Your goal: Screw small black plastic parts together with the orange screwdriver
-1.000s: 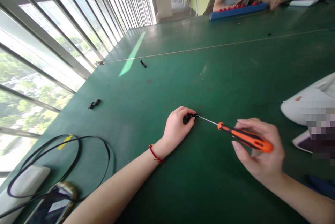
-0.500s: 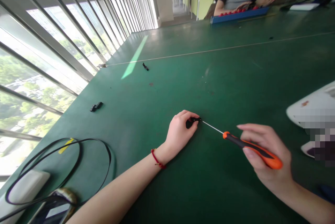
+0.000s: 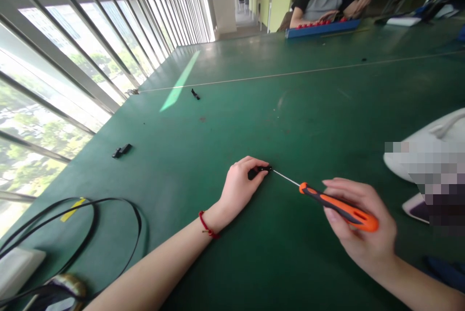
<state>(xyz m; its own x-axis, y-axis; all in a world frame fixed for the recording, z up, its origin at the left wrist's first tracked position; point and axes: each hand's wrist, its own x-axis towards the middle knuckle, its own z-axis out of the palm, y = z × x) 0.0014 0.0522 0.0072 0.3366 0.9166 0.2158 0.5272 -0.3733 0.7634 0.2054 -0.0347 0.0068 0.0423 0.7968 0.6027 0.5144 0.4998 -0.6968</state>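
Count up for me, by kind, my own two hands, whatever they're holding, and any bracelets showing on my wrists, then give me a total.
Hands: 2, the left hand and the right hand
Screwdriver: 1, in the right
Small black part: 1, in the left
Red bracelet: 1, on the left wrist
Total: 5

no text, brand, number or sign can be read. the yellow tag on the black cable is too small to show any lettering, and no marking is legible on the orange-and-black screwdriver.
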